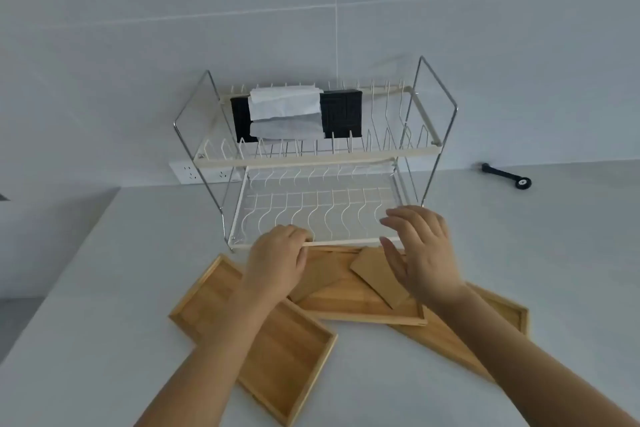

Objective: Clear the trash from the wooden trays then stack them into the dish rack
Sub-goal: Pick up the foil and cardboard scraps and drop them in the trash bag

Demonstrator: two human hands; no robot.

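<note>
Clearing step in hand, by the look of it: 3 wooden trays on the white counter [381, 374] in front of the 2-tier dish rack [311, 163], none racked yet, both tiers free of trays. Middle tray [349, 305] still carrying trash, 2 brown cardboard pieces: 1 [375, 276] lying angled across its right half, the other [320, 279] toward its left, partly under the left hand [277, 262]. Left tray [273, 340] looking bare inside; right tray [498, 319] mostly hidden by the right forearm, contents impossible to judge.

Left hand down over the far left corner of the middle tray, fingers [299, 236] curled, tips at the front rail of the rack's lower tier; whether pinching cardboard, tray rim or rail, cannot tell. Right hand [420, 255] open, fingers [398, 218] spread and slightly bent, holding nothing, hovering above the right cardboard piece and the rack's front edge; thumb [393, 262] just beside that piece, contact not clear.

Next move likely calling for a close of the right fingers on the near cardboard piece, lifting it clear, likewise the left piece, before any tray goes upright between the rack's wires
</note>
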